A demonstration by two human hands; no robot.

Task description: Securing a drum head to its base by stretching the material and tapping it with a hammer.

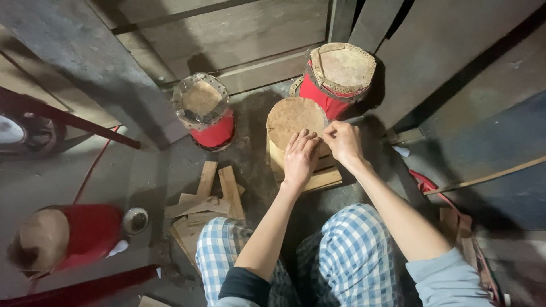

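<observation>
While left hand [300, 159] presses flat on drum skin [289, 118] edge, right hand [341, 139] pinches rim; red drums [213, 132] crowd behind — planks [207, 199] left.

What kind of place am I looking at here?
Probably a small drum-making workshop, worked on the floor. Both hands rest on a bare wooden drum, finished red drums stand by the plank wall, and wood scraps lie nearby.

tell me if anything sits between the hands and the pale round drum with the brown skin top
Nothing visible does. The left hand rests flat on the pale round drum with the brown skin top, and the right hand pinches at its rim, fingers already touching it.
</observation>
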